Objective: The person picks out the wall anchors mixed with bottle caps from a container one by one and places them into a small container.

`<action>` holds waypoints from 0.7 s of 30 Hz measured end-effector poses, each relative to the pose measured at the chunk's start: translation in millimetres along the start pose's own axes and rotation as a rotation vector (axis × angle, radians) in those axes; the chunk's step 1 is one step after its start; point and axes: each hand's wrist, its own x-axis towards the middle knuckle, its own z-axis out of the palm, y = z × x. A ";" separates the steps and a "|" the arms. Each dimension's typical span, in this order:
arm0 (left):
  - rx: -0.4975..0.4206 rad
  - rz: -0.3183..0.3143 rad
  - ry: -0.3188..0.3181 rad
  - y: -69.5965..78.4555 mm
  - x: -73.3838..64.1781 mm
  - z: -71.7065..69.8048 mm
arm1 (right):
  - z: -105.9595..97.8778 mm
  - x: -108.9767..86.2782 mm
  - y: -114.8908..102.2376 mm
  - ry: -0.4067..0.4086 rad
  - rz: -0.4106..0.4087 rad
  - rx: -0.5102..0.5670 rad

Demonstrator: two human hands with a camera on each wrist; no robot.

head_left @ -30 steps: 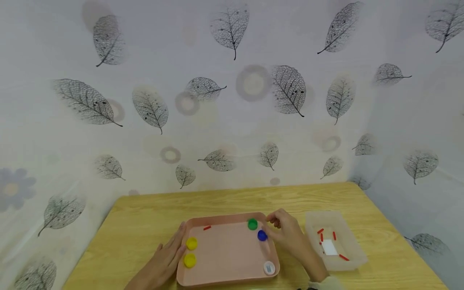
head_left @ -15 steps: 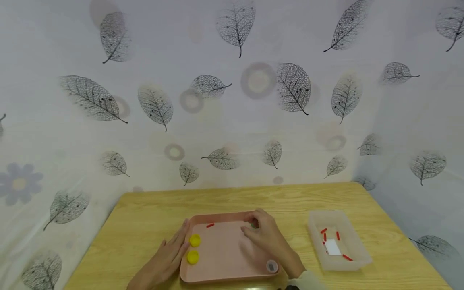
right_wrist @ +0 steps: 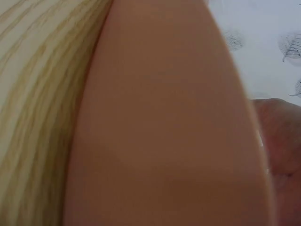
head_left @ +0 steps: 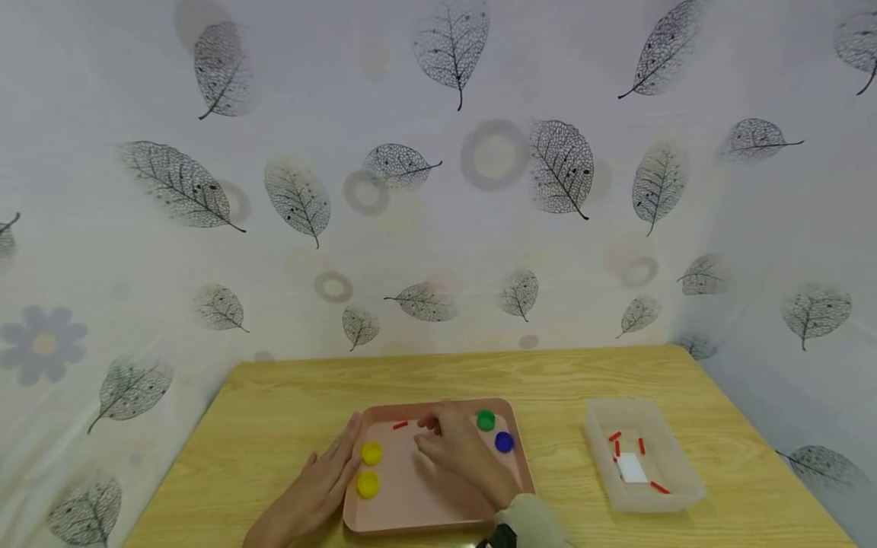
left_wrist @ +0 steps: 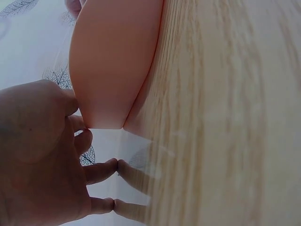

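Observation:
A pink tray [head_left: 404, 506] lies on the wooden table. My left hand [head_left: 318, 487] rests along its left side with straight fingers; the left wrist view has two fingertips touching down on the table beside the tray wall [left_wrist: 113, 66]. Over the tray's middle hovers my right hand [head_left: 455, 445], thumb and forefinger apart, just right of a small red stick [head_left: 400, 425]. Two round yellow caps [head_left: 372, 454] sit inside the left wall. A green cap [head_left: 486, 420] and a blue cap [head_left: 504, 442] lie at the right. The tray wall [right_wrist: 160, 113] hides most of the right hand in its wrist view.
A translucent plastic box [head_left: 654, 501] stands to the right, with several red sticks and a white card [head_left: 632, 468] in it. Behind the wooden table [head_left: 288, 388] hangs a leaf-patterned cloth [head_left: 425, 228].
My right hand has moved left across the tray, past the green and blue caps, which show again. My forearm now covers the white cap's corner. The left hand stays at the tray's side.

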 end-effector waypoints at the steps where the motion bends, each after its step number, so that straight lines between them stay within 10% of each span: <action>1: -0.002 -0.002 0.001 0.1 0.2 -0.1 | 2.5 1.8 0.0 -0.008 0.003 0.002; 21: 0.025 0.028 0.018 0.1 0.0 -0.4 | 25.3 20.8 -6.9 -0.102 0.019 -0.188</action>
